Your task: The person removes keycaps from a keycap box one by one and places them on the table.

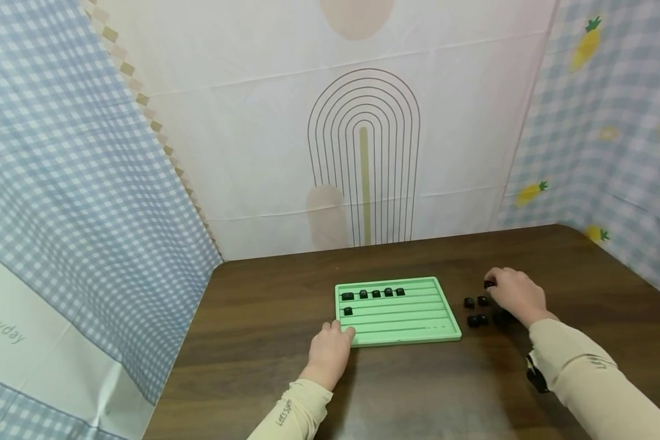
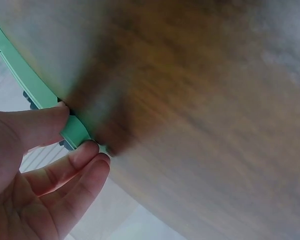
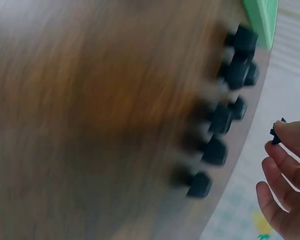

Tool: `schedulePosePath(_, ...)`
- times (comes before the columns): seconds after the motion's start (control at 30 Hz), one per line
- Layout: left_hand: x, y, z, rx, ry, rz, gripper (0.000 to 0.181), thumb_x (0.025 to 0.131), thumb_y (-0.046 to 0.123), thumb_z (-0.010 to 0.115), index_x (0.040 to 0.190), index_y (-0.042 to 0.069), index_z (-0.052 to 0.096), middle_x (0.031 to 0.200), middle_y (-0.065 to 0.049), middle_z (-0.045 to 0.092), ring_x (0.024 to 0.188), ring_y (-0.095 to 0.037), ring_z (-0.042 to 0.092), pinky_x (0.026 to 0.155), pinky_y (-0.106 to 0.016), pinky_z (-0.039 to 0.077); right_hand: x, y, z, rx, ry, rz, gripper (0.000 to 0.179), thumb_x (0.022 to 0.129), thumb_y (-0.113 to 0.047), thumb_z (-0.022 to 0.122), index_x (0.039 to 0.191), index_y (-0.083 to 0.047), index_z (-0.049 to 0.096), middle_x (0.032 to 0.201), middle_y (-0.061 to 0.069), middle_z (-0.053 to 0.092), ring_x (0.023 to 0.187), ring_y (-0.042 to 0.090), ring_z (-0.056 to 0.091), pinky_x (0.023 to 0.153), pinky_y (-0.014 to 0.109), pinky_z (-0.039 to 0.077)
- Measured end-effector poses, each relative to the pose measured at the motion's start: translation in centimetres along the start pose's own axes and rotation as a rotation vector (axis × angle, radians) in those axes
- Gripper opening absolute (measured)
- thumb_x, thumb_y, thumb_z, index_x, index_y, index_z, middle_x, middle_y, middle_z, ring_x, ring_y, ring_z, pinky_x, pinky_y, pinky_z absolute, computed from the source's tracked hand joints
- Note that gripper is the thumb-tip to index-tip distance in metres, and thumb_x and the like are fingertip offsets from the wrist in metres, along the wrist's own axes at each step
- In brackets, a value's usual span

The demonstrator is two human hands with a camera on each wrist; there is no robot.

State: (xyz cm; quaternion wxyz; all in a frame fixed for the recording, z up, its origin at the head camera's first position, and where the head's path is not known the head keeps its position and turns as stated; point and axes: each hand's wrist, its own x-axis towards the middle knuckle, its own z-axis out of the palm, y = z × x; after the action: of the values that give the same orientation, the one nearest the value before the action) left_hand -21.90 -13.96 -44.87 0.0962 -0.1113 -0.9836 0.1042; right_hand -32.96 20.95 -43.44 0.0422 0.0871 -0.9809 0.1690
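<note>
A shallow light-green tray (image 1: pixel 401 336) with raised ridges lies on the table. At its near left corner my left hand (image 1: pixel 330 353) grips the edge, thumb on one side and fingertips on the other, as the left wrist view shows. Along the tray's far ridge stand several black keycaps (image 1: pixel 376 294), and a single keycap (image 1: pixel 348 311) sits at the left of the row below. To the right of the tray, my right hand (image 1: pixel 518 297) pinches a small black keycap (image 3: pixel 276 134) between thumb and index finger, raised off the table.
Several loose black keycaps (image 1: pixel 478 320) stand on the table between the tray and my right hand; more show in the right wrist view, such as one keycap (image 3: pixel 200 185). A patterned cloth (image 1: pixel 264 183) hangs behind the dark wooden table (image 1: pixel 253 318).
</note>
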Motion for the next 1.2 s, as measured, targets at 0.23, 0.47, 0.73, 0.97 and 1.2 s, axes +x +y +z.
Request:
schedulePosePath(0.23,-0.1,0.0,-0.1,0.004,-0.005,0.001,0.017,0.083,0.006,0.063,0.094,0.018,0.061,0.089,-0.008,0.057,0.081,-0.021,0.055,0.054,-0.028,0.052,-0.1,1.7,-0.2,0.007,-0.127,0.068,0.030,0.087,-0.013,0.056,0.113,0.000,0.058,0.114,0.029,0.056,0.089,0.041,0.056,0.056,0.045,0.045)
schedulePosePath(0.47,-0.3,0.0,0.1,0.004,-0.005,-0.006,0.019,0.082,0.005,0.064,0.096,0.018,0.061,0.090,-0.008,0.057,0.080,-0.020,0.055,0.054,-0.027,0.051,0.1,1.6,0.5,0.015,-0.171,0.074,0.028,0.085,-0.009,0.050,0.109,0.000,0.059,0.112,0.029,0.056,0.087,0.039,0.056,0.054,0.044,0.046)
schedulePosePath(0.73,-0.1,0.2,-0.1,0.028,0.012,-0.001,0.018,0.081,0.006,0.064,0.094,0.019,0.061,0.088,-0.006,0.057,0.078,-0.019,0.054,0.053,-0.026,0.050,0.1,1.8,0.8,0.014,-0.199,0.102,0.031,0.085,-0.008,0.047,0.112,0.001,0.057,0.115,0.030,0.053,0.088,0.040,0.055,0.050,0.039,0.044)
schedulePosePath(0.97,0.2,0.4,-0.1,0.051,0.025,0.013,0.017,0.084,0.010,0.061,0.097,0.022,0.062,0.090,-0.006,0.058,0.080,-0.018,0.054,0.053,-0.026,0.050,-0.3,2.0,0.4,-0.009,-0.169,0.079,0.035,0.085,-0.013,0.054,0.115,0.004,0.053,0.113,0.031,0.050,0.089,0.045,0.052,0.053,0.042,0.043)
schedulePosePath(1.2,0.0,0.2,-0.1,0.038,-0.005,-0.015,0.016,0.085,0.011,0.060,0.096,0.021,0.061,0.090,-0.006,0.058,0.081,-0.019,0.054,0.055,-0.027,0.051,0.1,-0.4,0.3,-0.007,-0.076,0.002,0.036,0.085,-0.017,0.059,0.114,0.005,0.055,0.112,0.032,0.048,0.091,0.047,0.049,0.053,0.042,0.044)
